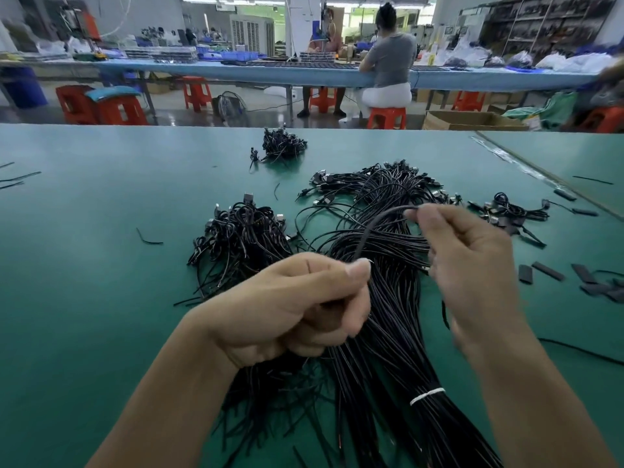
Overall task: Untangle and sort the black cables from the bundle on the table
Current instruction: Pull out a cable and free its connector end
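Note:
A big bundle of black cables (pixel 391 298) lies across the green table (pixel 84 265), tied near its front end with a white band (pixel 427 396). One black cable (pixel 374 224) arches up out of the bundle between my hands. My left hand (pixel 293 309) is curled into a fist over the bundle and pinches the cable's near end between thumb and forefinger. My right hand (pixel 472 265), slightly blurred, pinches the same cable's far end at its fingertips above the bundle.
A coiled pile of black cables (pixel 239 238) sits left of the bundle, a smaller pile (pixel 282 145) farther back, another (pixel 510 209) at the right. Short black sleeve pieces (pixel 587 282) lie scattered on the right. Loose cable scraps (pixel 148 238) dot the left.

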